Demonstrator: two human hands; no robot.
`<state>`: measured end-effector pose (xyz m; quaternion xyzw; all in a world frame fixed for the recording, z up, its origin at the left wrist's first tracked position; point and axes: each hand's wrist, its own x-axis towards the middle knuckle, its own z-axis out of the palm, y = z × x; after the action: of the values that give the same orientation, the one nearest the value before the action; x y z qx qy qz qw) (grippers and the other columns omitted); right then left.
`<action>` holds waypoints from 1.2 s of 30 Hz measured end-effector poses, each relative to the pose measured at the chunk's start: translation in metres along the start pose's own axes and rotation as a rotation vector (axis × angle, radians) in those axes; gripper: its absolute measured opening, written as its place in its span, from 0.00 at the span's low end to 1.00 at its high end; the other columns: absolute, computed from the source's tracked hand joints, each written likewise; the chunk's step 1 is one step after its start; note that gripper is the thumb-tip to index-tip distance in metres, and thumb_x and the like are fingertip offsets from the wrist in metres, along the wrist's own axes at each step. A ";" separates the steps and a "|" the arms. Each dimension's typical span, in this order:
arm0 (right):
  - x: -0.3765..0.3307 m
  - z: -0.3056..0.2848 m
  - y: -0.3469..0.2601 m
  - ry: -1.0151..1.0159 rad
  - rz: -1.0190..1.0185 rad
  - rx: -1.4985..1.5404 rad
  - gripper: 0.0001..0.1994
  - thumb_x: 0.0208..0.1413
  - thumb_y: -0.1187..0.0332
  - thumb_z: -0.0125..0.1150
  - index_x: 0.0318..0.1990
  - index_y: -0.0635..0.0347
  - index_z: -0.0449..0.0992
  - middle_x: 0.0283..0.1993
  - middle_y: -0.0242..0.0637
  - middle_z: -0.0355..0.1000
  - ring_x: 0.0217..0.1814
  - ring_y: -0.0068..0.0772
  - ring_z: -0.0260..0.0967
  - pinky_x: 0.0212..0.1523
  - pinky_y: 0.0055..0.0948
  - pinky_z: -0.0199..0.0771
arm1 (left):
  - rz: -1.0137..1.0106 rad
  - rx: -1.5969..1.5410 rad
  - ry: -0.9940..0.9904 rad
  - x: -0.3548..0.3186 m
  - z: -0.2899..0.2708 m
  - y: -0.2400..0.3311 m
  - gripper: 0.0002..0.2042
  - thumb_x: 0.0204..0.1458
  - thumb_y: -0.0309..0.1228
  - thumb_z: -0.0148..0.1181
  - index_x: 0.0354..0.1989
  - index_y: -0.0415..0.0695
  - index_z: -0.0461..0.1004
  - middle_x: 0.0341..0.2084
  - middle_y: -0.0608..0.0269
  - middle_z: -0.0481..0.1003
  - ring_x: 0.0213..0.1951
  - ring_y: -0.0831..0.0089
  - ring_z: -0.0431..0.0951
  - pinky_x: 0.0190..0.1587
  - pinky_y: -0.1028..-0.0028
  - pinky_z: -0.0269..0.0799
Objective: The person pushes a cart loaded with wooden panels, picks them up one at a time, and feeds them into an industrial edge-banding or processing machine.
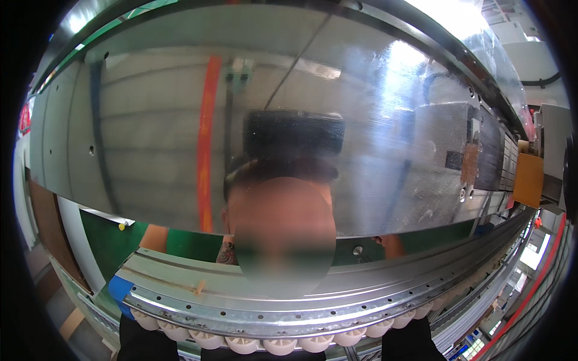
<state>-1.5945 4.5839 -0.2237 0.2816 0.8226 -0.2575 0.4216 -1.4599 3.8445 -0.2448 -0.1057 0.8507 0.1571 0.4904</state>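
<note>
A large, shiny metal panel (pixel 162 150) fills most of the view and mirrors a head and ceiling lines. In the gap below its near edge, over a green surface (pixel 186 243), a piece of my left arm (pixel 154 237) shows; the panel hides its fingers. Further right, in the same gap, my right hand (pixel 390 245) is partly visible, its fingers curled. What they hold, if anything, cannot be made out. A small round metal part (pixel 357 249) lies to the left of that hand. A patch of tattooed skin (pixel 227 251) shows near the middle.
A long metal rail (pixel 259 316) with holes and several white rollers (pixel 280 346) crosses the near side, with a blue end piece (pixel 121 289) at left. An orange-brown block (pixel 528 180) stands at the panel's right end. Red and black cables (pixel 530 280) run along the right.
</note>
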 end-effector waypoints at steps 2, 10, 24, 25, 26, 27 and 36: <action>0.005 0.003 -0.008 0.014 -0.002 0.082 0.21 0.67 0.49 0.51 0.54 0.54 0.78 0.48 0.43 0.79 0.47 0.43 0.78 0.48 0.40 0.77 | -0.011 -0.024 0.025 0.003 -0.005 0.003 0.25 0.67 0.44 0.41 0.33 0.36 0.79 0.33 0.39 0.80 0.40 0.47 0.82 0.45 0.55 0.76; 0.005 0.014 -0.037 0.061 0.008 0.486 0.21 0.67 0.49 0.51 0.54 0.53 0.77 0.46 0.41 0.79 0.45 0.40 0.77 0.46 0.38 0.76 | -0.065 -0.128 0.118 0.001 -0.027 0.010 0.21 0.65 0.41 0.44 0.34 0.36 0.79 0.34 0.40 0.80 0.40 0.47 0.81 0.44 0.54 0.76; 0.000 0.023 -0.068 0.107 -0.036 0.994 0.20 0.68 0.47 0.51 0.53 0.51 0.75 0.44 0.38 0.78 0.41 0.36 0.76 0.41 0.34 0.75 | -0.086 -0.296 0.308 0.003 -0.058 0.019 0.15 0.61 0.36 0.50 0.35 0.37 0.78 0.34 0.41 0.79 0.39 0.48 0.81 0.42 0.53 0.75; 0.000 0.024 -0.069 0.112 -0.043 1.014 0.20 0.68 0.47 0.51 0.53 0.51 0.75 0.44 0.38 0.78 0.41 0.36 0.76 0.41 0.34 0.74 | -0.087 -0.304 0.320 0.004 -0.059 0.020 0.14 0.61 0.36 0.51 0.35 0.37 0.78 0.34 0.41 0.79 0.39 0.48 0.81 0.41 0.53 0.75; 0.000 0.024 -0.070 0.110 -0.046 1.036 0.20 0.68 0.47 0.51 0.53 0.50 0.75 0.43 0.38 0.77 0.41 0.35 0.76 0.41 0.34 0.74 | -0.086 -0.314 0.334 0.004 -0.061 0.020 0.14 0.61 0.36 0.51 0.35 0.37 0.78 0.34 0.41 0.79 0.39 0.48 0.81 0.41 0.53 0.75; 0.000 0.024 -0.073 0.113 -0.053 1.054 0.20 0.68 0.47 0.51 0.53 0.50 0.75 0.43 0.38 0.77 0.40 0.35 0.76 0.40 0.34 0.74 | -0.084 -0.326 0.350 0.004 -0.063 0.020 0.14 0.60 0.35 0.52 0.35 0.37 0.78 0.34 0.41 0.79 0.39 0.48 0.81 0.41 0.53 0.75; -0.013 0.023 -0.082 0.142 -0.084 1.189 0.19 0.68 0.46 0.51 0.53 0.49 0.73 0.42 0.36 0.77 0.38 0.33 0.75 0.38 0.31 0.73 | -0.069 -0.437 0.483 0.006 -0.082 0.028 0.10 0.58 0.33 0.55 0.36 0.37 0.77 0.35 0.42 0.79 0.38 0.48 0.81 0.39 0.53 0.74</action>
<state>-1.6309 4.5077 -0.2088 0.4529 0.5741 -0.6704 0.1255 -1.5375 3.8396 -0.2072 -0.2713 0.8845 0.2897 0.2451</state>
